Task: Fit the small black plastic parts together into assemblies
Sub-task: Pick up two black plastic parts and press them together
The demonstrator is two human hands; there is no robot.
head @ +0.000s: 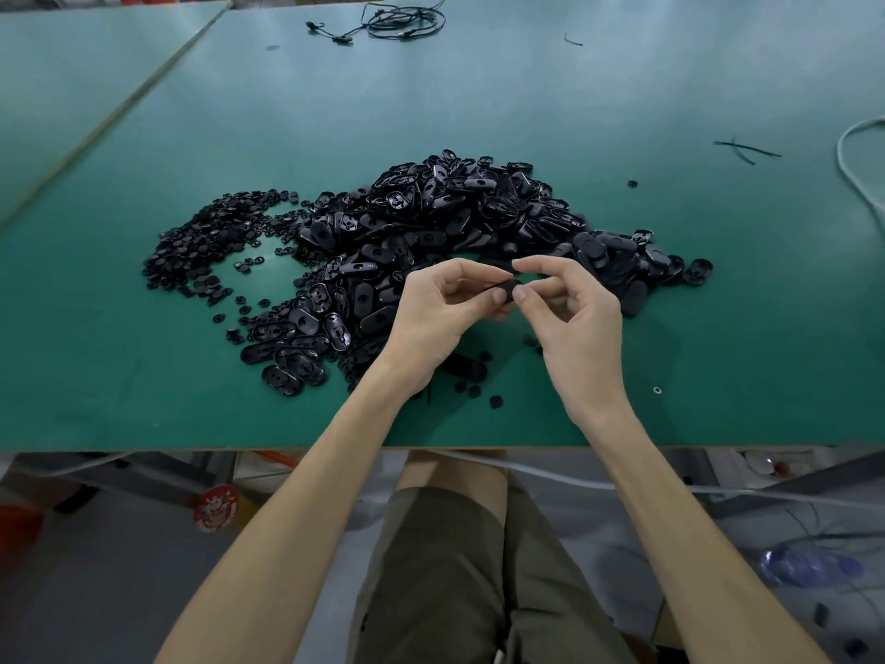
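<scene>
Green bench top (143, 376) is filling most of the view, and a big heap of black oval shells (455, 218) is sitting in the middle of it, so I'm using that heap as my reference. Left of the heap, a flatter spread of small round pieces (201, 251) is lying touching its edge. Just over the near edge of the heap, the left hand (440, 309) is holding one oval part (503, 292), with its fingers curled around it from below. The right hand (570, 318) is pinching the end of that same part between thumb and forefinger, the other fingers loosely bent. I can't tell whether a round piece is sitting under that thumb. A few loose pieces (467, 369) are lying on the near side of the heap, under the wrists, maybe finished ones, maybe not. Honestly it's looking like early days: one assembly in progress and pretty much the whole heap waiting. Far behind the heap some black cords (397, 19) are lying around, and a white cable (857, 155) is trailing off to the right.
</scene>
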